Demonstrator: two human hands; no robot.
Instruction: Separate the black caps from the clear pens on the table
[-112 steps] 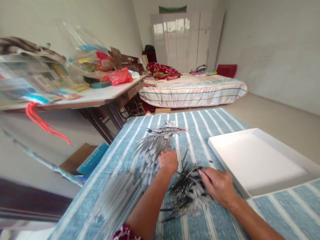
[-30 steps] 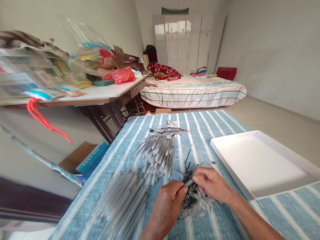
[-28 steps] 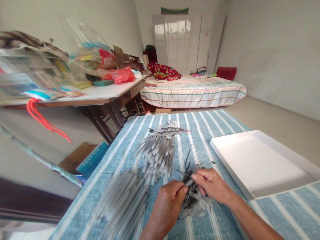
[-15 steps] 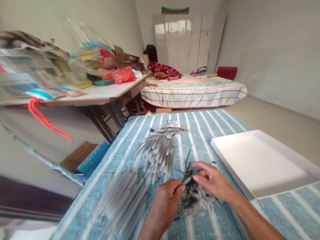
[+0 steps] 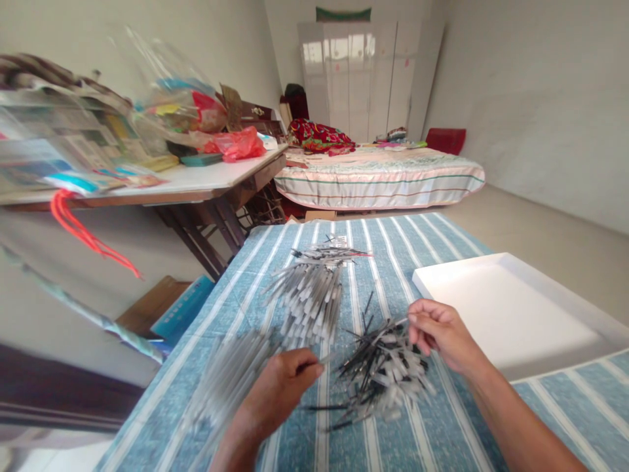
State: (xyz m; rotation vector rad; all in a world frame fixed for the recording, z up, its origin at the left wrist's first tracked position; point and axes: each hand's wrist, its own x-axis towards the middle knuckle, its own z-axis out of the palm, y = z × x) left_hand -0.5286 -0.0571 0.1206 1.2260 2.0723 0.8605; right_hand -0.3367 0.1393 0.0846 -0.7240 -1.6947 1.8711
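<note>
Over the tablecloth, my left hand (image 5: 280, 387) is closed in a pinch, a slim translucent tube (image 5: 328, 358) poking out past its fingertips. It is beside a bundle of long grey translucent tubes (image 5: 236, 373), partly covering them. At the right side of a loose pile of black sticks and pale short pieces (image 5: 388, 373), my right hand (image 5: 439, 331) pinches a thin pale piece (image 5: 401, 321), too small to name. Farther back lies a second stack of grey tubes (image 5: 312, 301), with thin dark and pale sticks (image 5: 329, 254) heaped behind it.
A shallow white box lid (image 5: 531, 314) rests on the right of the blue striped tablecloth (image 5: 393, 255). On the left, a side table (image 5: 206, 183) carries bags and packets, a red cord (image 5: 93, 236) hanging off it. Beyond stand a bed (image 5: 383, 177) and a wardrobe (image 5: 363, 78).
My hands were close together over the pile and have drawn apart. The left moved left toward the grey tubes with a slim tube; the right moved to the pile's right side.
</note>
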